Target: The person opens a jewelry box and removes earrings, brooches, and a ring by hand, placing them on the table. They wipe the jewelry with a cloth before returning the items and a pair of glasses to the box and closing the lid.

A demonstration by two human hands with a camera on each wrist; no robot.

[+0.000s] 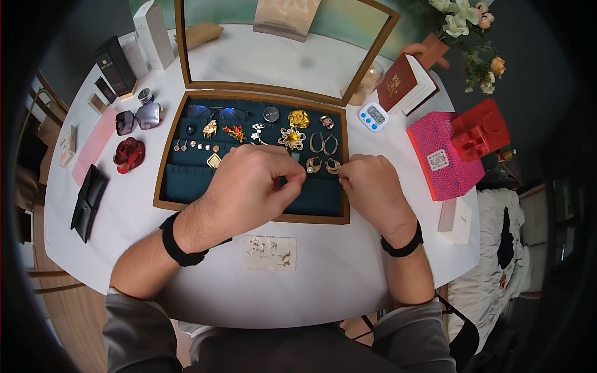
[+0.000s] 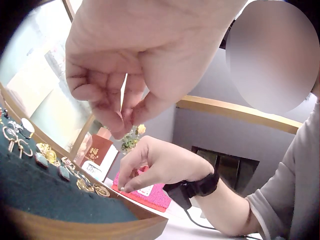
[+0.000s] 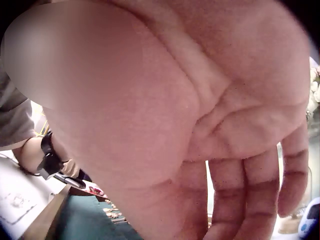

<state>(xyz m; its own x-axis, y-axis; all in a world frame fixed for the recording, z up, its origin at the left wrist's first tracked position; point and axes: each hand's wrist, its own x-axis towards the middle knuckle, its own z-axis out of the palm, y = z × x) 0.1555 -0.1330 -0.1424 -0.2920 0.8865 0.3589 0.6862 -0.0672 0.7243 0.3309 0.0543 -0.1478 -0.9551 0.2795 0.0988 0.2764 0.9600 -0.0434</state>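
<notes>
My left hand [image 1: 252,177] is over the jewelry box, thumb and forefinger tips together in a pinch. A pearl earring [image 1: 310,169] shows right at those fingertips, overlapping a gold earring behind it. To its right, my right hand [image 1: 374,194] is above the box's right edge. Its thumb and forefinger pinch a small pale piece [image 2: 122,189]. The open jewelry box [image 1: 249,214] has a wooden frame, a dark green lining and a raised glass lid. Inside lie a gold flower brooch [image 1: 292,138], gold crescent earrings [image 1: 333,166] and hoop earrings [image 1: 330,145].
In front of the box lies a card of stud earrings [image 1: 270,253]. Sunglasses [image 1: 138,118], a red flower ornament [image 1: 129,155] and a black case [image 1: 89,203] sit at left. A timer [image 1: 373,116], a red book [image 1: 404,87] and a pink box [image 1: 435,155] stand at right.
</notes>
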